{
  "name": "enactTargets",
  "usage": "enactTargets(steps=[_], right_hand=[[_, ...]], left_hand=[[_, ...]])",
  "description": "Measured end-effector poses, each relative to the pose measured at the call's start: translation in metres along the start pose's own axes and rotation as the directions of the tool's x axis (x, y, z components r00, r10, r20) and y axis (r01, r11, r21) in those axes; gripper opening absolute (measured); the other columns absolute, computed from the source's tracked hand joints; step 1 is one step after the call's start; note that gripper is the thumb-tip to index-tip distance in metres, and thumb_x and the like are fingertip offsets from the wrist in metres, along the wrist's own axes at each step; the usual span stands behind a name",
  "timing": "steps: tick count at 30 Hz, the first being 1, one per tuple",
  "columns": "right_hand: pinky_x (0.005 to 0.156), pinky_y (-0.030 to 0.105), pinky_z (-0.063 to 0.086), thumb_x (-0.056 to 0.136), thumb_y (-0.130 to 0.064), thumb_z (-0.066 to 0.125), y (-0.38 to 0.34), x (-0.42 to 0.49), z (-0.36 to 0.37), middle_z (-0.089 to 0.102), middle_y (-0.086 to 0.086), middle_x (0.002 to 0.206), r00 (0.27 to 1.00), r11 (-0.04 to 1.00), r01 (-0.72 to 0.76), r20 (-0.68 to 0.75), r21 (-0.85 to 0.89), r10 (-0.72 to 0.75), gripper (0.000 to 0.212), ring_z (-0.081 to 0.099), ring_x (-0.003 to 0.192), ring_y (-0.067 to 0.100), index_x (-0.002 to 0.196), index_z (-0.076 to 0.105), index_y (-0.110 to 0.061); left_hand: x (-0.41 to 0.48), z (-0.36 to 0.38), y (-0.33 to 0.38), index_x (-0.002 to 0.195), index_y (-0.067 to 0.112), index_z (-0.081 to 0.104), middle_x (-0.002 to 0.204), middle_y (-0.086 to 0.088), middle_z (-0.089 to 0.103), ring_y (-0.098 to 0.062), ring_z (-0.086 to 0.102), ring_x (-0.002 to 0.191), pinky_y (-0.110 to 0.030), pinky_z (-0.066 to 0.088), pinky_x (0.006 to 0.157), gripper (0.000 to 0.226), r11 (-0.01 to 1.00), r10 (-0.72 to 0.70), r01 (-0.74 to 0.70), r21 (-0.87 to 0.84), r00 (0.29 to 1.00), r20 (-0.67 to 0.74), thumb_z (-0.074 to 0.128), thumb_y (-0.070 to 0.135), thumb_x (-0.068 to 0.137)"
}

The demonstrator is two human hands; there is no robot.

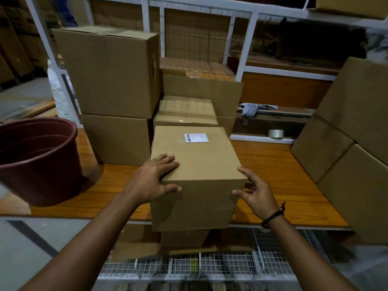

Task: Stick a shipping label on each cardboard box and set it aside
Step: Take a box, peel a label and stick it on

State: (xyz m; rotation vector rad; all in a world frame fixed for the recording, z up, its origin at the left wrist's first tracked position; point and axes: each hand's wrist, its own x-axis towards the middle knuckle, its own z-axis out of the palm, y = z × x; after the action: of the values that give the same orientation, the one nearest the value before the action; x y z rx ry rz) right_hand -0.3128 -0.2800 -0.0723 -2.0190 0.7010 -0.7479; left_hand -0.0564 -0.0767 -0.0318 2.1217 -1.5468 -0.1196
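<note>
Sitting at the near edge of the wooden surface, the cardboard box carries a white shipping label at the far right of its top. The left grip lies flat on the near left corner, fingers straight, thumb on the near face; the right grip, fingers spread, touches the near right corner, clasping nothing.

Cardboard box, shipping label on top, at front edge of wooden shelf board; left hand flat on near-left corner, right hand spread at near-right corner; maroon bucket left, tape roll rear right.
</note>
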Motion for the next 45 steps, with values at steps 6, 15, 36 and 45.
enactTargets(steps=[6,15,36,45], right_hand=[[0.096,0.035,0.05,0.073,-0.047,0.072,-0.022,0.016,-0.016,0.039,-0.019,0.14,0.996,0.979,0.035,0.088,-0.2,-0.017,0.051,0.039,0.129,0.01,0.12,0.053,-0.045],[0.111,0.044,0.026,0.082,-0.07,0.051,-0.067,0.074,0.001,0.031,-0.005,0.153,0.938,0.716,0.148,0.327,-0.682,0.117,0.062,0.023,0.14,0.018,0.138,0.043,-0.044],[0.074,0.028,0.045,0.065,-0.05,0.083,-0.077,0.206,0.029,0.054,-0.006,0.099,0.891,0.762,-0.015,0.337,-0.648,0.304,0.058,0.056,0.095,0.018,0.117,0.059,-0.038],[0.071,0.03,0.044,0.066,-0.044,0.085,-0.079,0.216,0.033,0.051,-0.004,0.102,0.872,0.73,0.03,0.375,-0.683,0.316,0.052,0.052,0.097,0.018,0.107,0.055,-0.036]], left_hand=[[0.033,-0.021,-0.013,0.135,0.03,0.055,0.154,0.003,0.036,-0.018,0.025,0.144,-0.046,0.03,0.113,0.069,0.961,-0.191,0.162,-0.225,0.975,-0.112,0.064,0.065,0.077],[0.057,-0.016,-0.006,0.149,0.027,0.038,0.161,0.004,0.021,-0.021,0.009,0.149,-0.041,0.016,0.117,0.07,0.986,-0.167,0.166,0.021,0.977,0.132,0.057,0.058,0.088],[0.097,-0.007,-0.023,0.153,0.031,0.026,0.162,0.004,0.016,-0.019,0.01,0.15,-0.043,0.007,0.121,0.069,0.974,-0.107,0.072,0.214,0.982,0.154,0.035,0.066,0.094],[0.097,-0.004,-0.024,0.151,0.03,0.029,0.162,0.004,0.018,-0.019,0.011,0.149,-0.043,0.009,0.121,0.069,0.977,-0.097,0.069,0.203,0.986,0.134,0.037,0.066,0.093]])
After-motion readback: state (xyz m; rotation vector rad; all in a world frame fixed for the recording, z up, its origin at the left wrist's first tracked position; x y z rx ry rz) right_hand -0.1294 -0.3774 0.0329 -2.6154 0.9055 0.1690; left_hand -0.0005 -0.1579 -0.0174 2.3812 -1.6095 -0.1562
